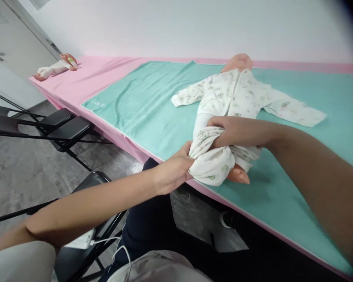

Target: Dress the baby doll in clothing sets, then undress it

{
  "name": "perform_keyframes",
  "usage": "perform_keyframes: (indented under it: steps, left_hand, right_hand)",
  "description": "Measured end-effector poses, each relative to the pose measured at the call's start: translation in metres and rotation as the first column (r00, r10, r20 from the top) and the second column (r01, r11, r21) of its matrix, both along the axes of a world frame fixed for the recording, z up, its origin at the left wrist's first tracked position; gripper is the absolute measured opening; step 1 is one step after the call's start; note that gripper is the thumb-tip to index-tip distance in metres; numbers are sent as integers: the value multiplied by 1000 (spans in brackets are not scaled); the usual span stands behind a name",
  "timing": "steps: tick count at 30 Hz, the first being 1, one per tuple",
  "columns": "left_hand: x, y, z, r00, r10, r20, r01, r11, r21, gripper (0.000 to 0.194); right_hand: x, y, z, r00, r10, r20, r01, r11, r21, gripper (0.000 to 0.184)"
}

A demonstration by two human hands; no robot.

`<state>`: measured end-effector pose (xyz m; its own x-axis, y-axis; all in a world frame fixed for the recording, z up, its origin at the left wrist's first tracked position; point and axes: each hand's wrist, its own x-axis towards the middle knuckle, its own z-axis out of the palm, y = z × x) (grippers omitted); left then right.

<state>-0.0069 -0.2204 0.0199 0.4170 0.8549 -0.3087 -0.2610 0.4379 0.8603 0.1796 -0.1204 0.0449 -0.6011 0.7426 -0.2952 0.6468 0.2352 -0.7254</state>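
Observation:
A baby doll [239, 62] lies on its back on a teal towel [144, 105], dressed in a white printed top [235, 92] with both sleeves spread out. White printed trousers [213, 162] are bunched around the doll's legs near the table's front edge, and a bare doll foot [239, 175] sticks out below them. My left hand [173, 170] is closed on the left side of the bunched trousers. My right hand [233, 131] is closed on their upper part, over the doll's legs.
The towel lies on a pink-covered table [100, 72] along a white wall. A second dressed doll [54, 68] lies at the table's far left end. Black folding chairs [59, 125] stand on the grey floor at left. A white cable [117, 246] hangs by my lap.

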Motion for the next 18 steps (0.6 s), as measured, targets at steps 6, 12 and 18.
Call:
perform_keyframes:
  steps: [6, 12, 18]
  left_hand:
    - [12, -12, 3, 988, -49, 146, 51, 999, -11, 27]
    - [14, -20, 4, 998, 10, 63, -6, 998, -62, 33]
    - [13, -18, -8, 992, 122, 23, -119, 988, -100, 44]
  right_hand:
    - [-4, -5, 5, 1000, 15, 16, -15, 1000, -8, 41]
    - [-3, -5, 7, 999, 49, -16, -49, 999, 3, 42]
    - [-2, -6, 8, 994, 81, -78, -76, 995, 59, 41]
